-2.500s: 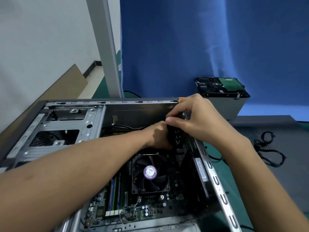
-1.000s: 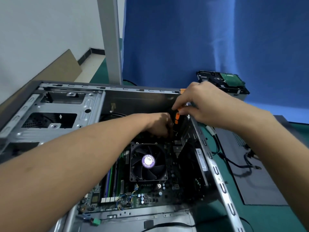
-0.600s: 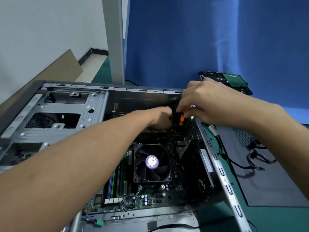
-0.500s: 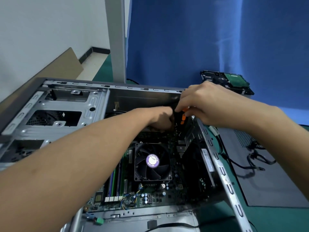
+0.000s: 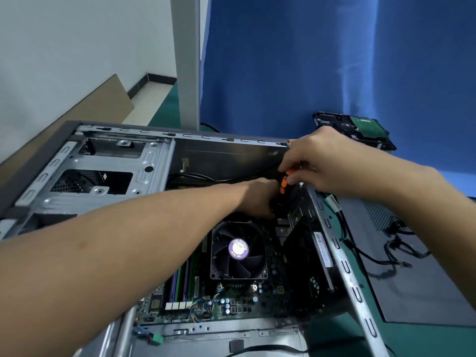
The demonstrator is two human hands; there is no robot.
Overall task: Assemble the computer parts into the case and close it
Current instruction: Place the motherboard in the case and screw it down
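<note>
Screwdriver still in right hand; left hand unmoved.

Fan sits in case; hard drive behind; side panel right.

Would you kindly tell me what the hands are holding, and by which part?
A black-and-orange screwdriver: the right hand pinches the handle's top; the left hand meets it lower down, grip hidden.

A plain repair bench, not a home: an open case lies on a green mat, blue cloth hangs behind it, a bare drive sits behind its right corner, and a panel and loose cables lie to its right.
</note>
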